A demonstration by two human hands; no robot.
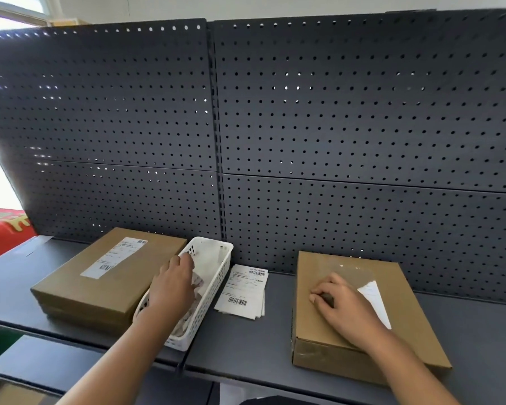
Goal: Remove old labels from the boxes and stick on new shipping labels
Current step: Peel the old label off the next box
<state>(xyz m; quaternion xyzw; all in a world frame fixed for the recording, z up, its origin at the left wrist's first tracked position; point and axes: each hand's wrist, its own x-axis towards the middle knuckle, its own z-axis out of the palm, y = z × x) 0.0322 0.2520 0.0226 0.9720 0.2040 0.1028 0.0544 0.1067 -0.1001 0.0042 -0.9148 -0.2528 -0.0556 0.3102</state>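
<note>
We note white plastic basket [214, 290]: smooth lattice walls, slight sheen. Left of basket, cardboard box [79, 290]: brown, matt; its paper label [114, 257] white, matt, printed. Right of basket, loose paper labels [243, 290], same matt white. Farther right, second cardboard box [415, 325], matt, glossy clear film [351, 268] on top. Under basket, shelf [246, 346]: dark grey, smooth, matt; we read painted metal. Behind basket, pegboard [362, 112]: same finish, perforated.

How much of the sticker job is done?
Done: peeled scraps lie in the white basket. In hand: the left hand is over the basket; the right hand rests on the right box, which shows a white label piece. Left: the new labels wait unstuck.
</note>
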